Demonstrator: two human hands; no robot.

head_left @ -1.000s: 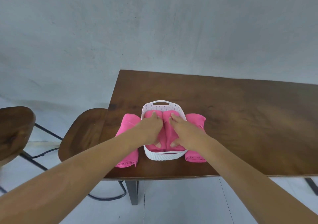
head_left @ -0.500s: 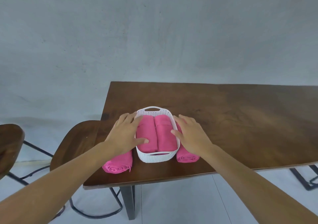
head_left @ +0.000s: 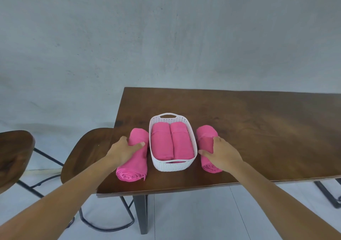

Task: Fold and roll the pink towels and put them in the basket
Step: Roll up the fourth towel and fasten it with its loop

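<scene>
As far as I can judge, your task is about half done. In the white perforated plastic basket (head_left: 172, 166), which stands near the front edge of the dark brown wooden table (head_left: 258, 129), two rolled pink towels (head_left: 161, 142) lie side by side along its length and fill it from wall to wall. Two more towels are rolled but lie outside on the table: the left pink roll (head_left: 133, 168) just beside the left wall of the basket, and the right pink roll (head_left: 205, 132) just beside the right wall. Your left hand (head_left: 122, 150) grips the left pink roll, with the thumb on the basket side and the fingers curled over the other side. Your right hand (head_left: 221, 152) grips the right pink roll in the same way. Both rolls rest on the wood. No towel lies unfolded, so the rolling seems finished. What is left is to put these two rolls in the basket, probably on top of the first two.
</scene>
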